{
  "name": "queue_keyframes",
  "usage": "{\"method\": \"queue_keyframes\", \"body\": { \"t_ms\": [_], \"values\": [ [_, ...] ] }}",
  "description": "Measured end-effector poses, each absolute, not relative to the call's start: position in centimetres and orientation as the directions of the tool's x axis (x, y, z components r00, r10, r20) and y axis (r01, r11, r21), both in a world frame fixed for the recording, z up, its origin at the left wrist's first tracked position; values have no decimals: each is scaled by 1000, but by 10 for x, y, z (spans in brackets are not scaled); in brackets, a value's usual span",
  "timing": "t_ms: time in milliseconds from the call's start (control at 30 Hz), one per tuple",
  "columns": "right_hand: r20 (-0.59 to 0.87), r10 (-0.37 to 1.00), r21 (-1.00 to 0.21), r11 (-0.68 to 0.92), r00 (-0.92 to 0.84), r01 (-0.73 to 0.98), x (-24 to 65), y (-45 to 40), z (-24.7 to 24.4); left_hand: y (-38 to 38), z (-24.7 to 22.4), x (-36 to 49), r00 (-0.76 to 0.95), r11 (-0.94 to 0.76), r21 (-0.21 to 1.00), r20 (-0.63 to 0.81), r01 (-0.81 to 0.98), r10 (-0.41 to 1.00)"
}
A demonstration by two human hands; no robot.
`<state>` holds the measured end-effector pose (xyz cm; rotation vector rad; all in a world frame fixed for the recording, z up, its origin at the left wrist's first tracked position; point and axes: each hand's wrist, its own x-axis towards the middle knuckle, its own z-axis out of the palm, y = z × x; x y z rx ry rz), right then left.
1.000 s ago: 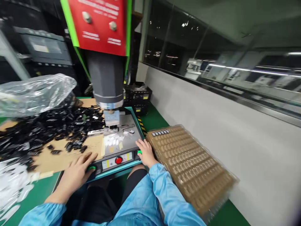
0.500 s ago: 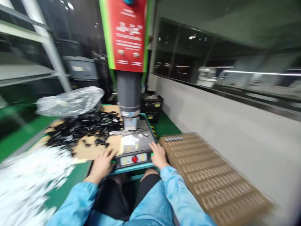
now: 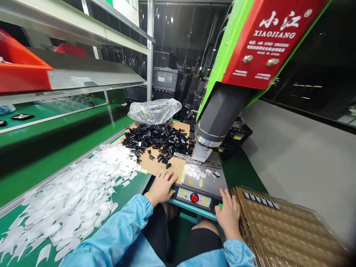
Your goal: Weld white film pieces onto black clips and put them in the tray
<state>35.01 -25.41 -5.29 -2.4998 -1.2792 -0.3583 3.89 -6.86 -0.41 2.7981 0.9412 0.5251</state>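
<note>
My left hand rests on the left front corner of the press base, fingers stretched over the top and thumb at the front side. At the right front corner lies my right hand, its fingers spread and the thumb by a green button. A red round button sits on the front panel between them. Above the base hangs the metal press head. Small white pieces lie on the base in front of it. Neither hand holds anything that I can see.
Thin white pieces cover the left bench. Behind them, small black plastic parts are heaped on cardboard, with a clear plastic bag beyond. To the right are brown trays; a red bin stands on the left shelf.
My view has swung to the left, so the press now appears farther right and tilted, and more of the left bench and shelf shows. Both hands stay at the base's front corners.
</note>
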Motion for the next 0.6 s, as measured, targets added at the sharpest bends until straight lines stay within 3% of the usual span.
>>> {"method": "queue_keyframes", "body": {
  "t_ms": [133, 300, 433, 600],
  "values": [
    [366, 734, -227, -525, 571, 820, 345, -257, -51, -68, -8, 38, 724, -783, 302, 302, 544, 620],
    [424, 694, -357, -463, 583, 811, 345, -254, -48, -62, -13, 43, 625, -733, 499, 403, 462, 669],
    [512, 674, -464, -305, 532, 832, 349, -227, -29, -44, 1, 71, 586, -711, 601, 445, 366, 678],
    [466, 708, -635, -150, 531, 758, 357, -161, 5, -8, 18, 137, 546, -567, 753, 335, 336, 768]
  ]
}}
